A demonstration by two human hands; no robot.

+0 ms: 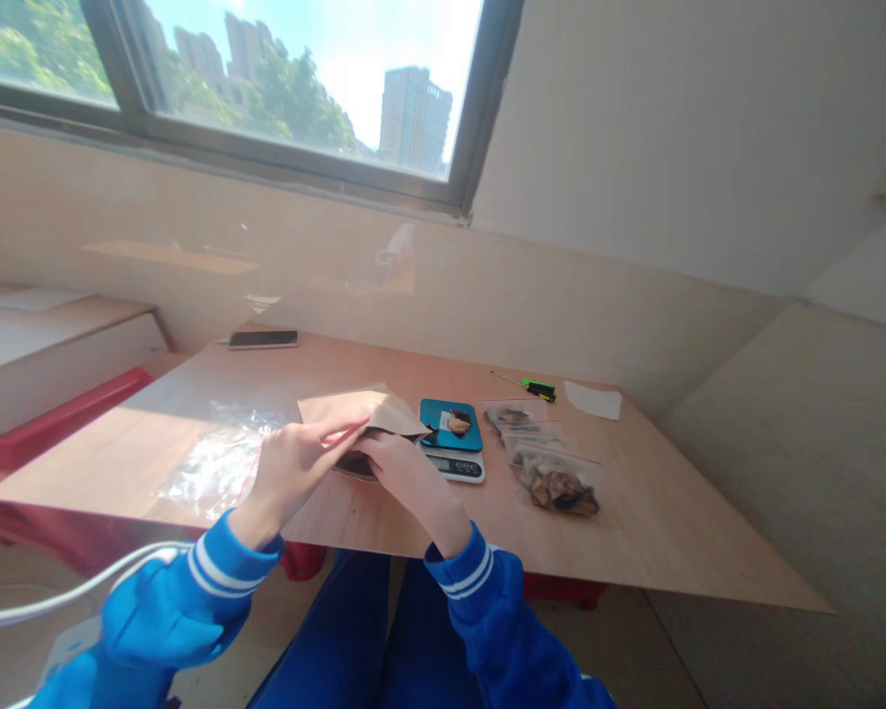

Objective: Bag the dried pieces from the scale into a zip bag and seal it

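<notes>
A brown paper bag (347, 406) lies tilted on the table, its mouth facing me. My left hand (295, 468) pinches the upper edge of that mouth. Into the opening reaches my right hand (410, 475), its fingertips hidden by the bag. Just right of the bag stands a kitchen scale (474, 433) with a blue-green platform and a dark display panel. On it rest brown and black dried pieces (459, 421), which look like dried mushroom or peel. Zip bags of similar pieces (557, 483) lie to the right of the scale.
Clear plastic bags (218, 463) lie at the left front. A phone (263, 339) is at the back left. A green-and-black screwdriver (536, 388) and a torn white paper (593, 401) lie at the back right. The table (679, 532) meets the wall behind; red stools (59, 418) stand left and below.
</notes>
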